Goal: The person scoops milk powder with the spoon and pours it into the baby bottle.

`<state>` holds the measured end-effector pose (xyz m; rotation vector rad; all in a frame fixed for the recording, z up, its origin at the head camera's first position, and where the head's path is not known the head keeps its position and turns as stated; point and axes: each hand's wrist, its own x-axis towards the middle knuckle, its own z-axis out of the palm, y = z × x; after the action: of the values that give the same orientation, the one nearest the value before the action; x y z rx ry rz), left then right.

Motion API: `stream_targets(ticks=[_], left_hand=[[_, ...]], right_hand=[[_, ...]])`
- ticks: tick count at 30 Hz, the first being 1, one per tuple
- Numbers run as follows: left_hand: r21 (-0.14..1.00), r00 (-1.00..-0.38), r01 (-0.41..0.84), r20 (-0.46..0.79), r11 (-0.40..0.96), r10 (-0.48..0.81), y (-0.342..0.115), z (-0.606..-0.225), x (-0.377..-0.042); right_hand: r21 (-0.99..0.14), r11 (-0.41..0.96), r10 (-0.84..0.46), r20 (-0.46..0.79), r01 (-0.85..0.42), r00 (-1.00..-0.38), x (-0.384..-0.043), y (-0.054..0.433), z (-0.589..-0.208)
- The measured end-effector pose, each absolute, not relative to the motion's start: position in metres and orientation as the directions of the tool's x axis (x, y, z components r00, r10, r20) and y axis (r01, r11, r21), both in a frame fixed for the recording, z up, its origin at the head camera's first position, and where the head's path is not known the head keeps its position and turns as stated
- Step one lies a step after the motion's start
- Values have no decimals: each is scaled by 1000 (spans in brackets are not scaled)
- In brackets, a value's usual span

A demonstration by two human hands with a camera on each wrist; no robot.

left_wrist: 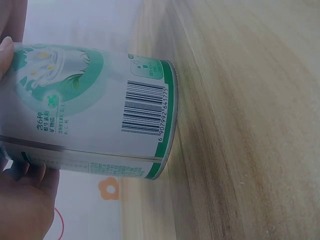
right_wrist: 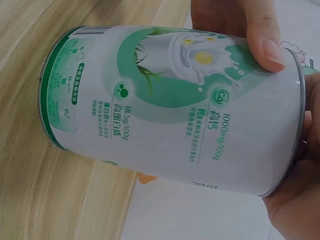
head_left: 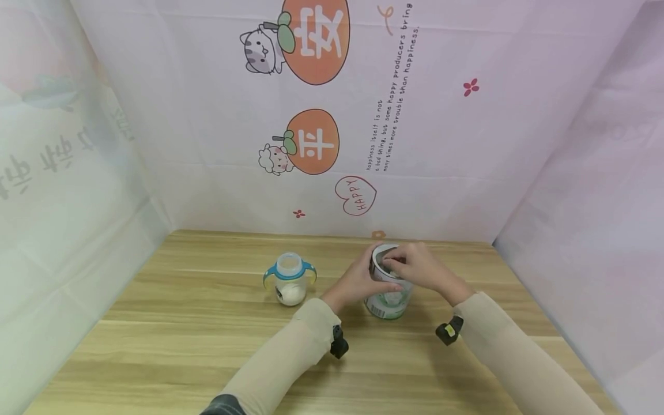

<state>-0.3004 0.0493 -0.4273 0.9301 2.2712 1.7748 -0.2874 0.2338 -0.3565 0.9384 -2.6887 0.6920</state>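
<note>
A white-and-green milk powder can (head_left: 390, 301) stands open on the table, its mouth tipped slightly into view. My left hand (head_left: 358, 280) grips its side near the top; the thumb (right_wrist: 270, 52) lies across the printed front. Over the mouth, my right hand (head_left: 419, 266) bends its fingers down inside the rim, and I cannot tell whether they pinch something there. The left wrist view shows the can's barcode side (left_wrist: 142, 107). Left of both hands stands a baby bottle (head_left: 290, 288) without a cap, with a blue collar, two handles and pale contents low inside.
The wooden table (head_left: 181, 323) runs back to a white printed cloth wall (head_left: 223, 196), close behind the can. Cloth also hangs along the left and right sides. Both wrists wear small black cameras, one below the left sleeve (head_left: 290, 351).
</note>
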Motion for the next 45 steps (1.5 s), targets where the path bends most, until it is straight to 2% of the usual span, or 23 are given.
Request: stream_targets(ticks=[8,21,34,45], left_hand=[[915,-807,387,278,111,521,49,-426,-299],[908,-809,400,285,128,514,50,-424,-300],[904,-807,410,296,124,511,51,-423,-298],[904,-803,412,302,112,514,49,-424,-297]], right_hand=[[-521,675,-450,271,-523,-851,-287,238,-349],[-688,642,-257,224,-339,-940,-283,256,-339],[-760,599,-109,235,-253,-966,-280,267,-343],[-751,591,-36,341,-295,-939,-280,270,-353]])
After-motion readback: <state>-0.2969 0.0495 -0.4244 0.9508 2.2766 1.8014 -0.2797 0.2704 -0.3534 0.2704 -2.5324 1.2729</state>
